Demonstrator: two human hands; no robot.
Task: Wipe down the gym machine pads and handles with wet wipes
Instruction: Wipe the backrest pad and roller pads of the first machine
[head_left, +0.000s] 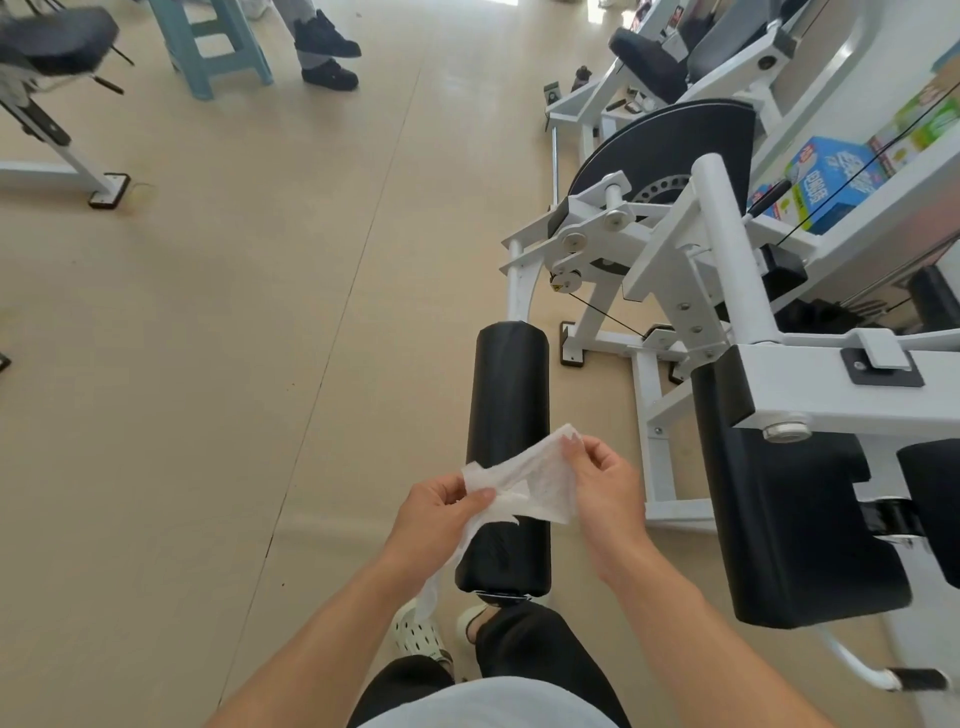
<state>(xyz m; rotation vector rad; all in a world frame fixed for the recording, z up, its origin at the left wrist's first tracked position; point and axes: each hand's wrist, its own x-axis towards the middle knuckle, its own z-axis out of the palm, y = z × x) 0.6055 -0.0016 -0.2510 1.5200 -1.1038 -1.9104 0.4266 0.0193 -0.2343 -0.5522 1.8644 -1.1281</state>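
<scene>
Both hands are up in front of the body, pinching one wet wipe (524, 480) between them: the left hand (441, 512) nips its near-left edge with thumb and fingers, the right hand (605, 486) its far corner, pulling the sheet open while a strip dangles below the left wrist. Directly under the wipe lies the black roller pad (511, 395), not yet touched by it, so wiping looks barely begun; I cannot tell whether any pad is already clean. Left to do, at least: this roller, the black seat pad (789, 509) to the right and the handle (914, 679) low right. White machine frame (727, 249) and a blue wipes box (826, 182) stand beyond; nothing blocks the roller
</scene>
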